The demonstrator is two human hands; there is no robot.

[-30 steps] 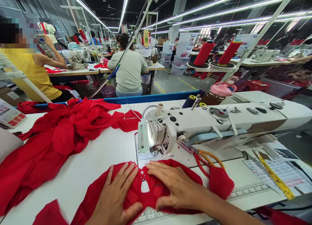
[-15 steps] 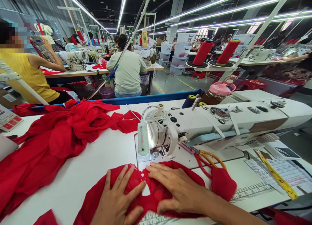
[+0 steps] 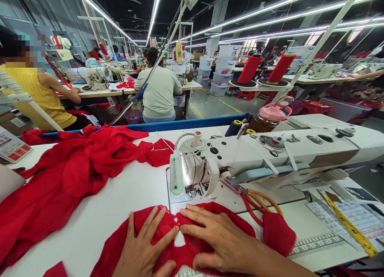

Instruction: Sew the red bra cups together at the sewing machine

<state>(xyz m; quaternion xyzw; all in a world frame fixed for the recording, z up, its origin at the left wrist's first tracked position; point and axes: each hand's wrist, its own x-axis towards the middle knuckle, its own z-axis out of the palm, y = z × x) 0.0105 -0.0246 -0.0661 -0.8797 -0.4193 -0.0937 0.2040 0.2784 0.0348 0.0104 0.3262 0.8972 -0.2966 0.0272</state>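
Both of my hands lie on a red fabric piece (image 3: pixel 114 241) at the front of the sewing table. My left hand (image 3: pixel 144 245) rests flat on its left part, fingers spread. On the right part, my right hand (image 3: pixel 213 237) presses down with fingers stretched out and thumb apart. Between the hands the fabric has small gaps and a larger opening through which the white tabletop shows. Just beyond my fingertips stands the sewing machine (image 3: pixel 195 169), its needle area lit. Part of the fabric is hidden under my palms.
A large heap of red fabric (image 3: pixel 81 169) covers the table's left side. Orange-and-red-handled scissors (image 3: pixel 252 201) lie right of the machine head, near a red pad (image 3: pixel 277 233). A yellow tape measure (image 3: pixel 348 221) crosses papers at right. Co-workers sit at machines beyond.
My hands stay on the fabric, almost unmoved. The view has shifted slightly. At the left, a co-worker's raised hand has come down to the table.
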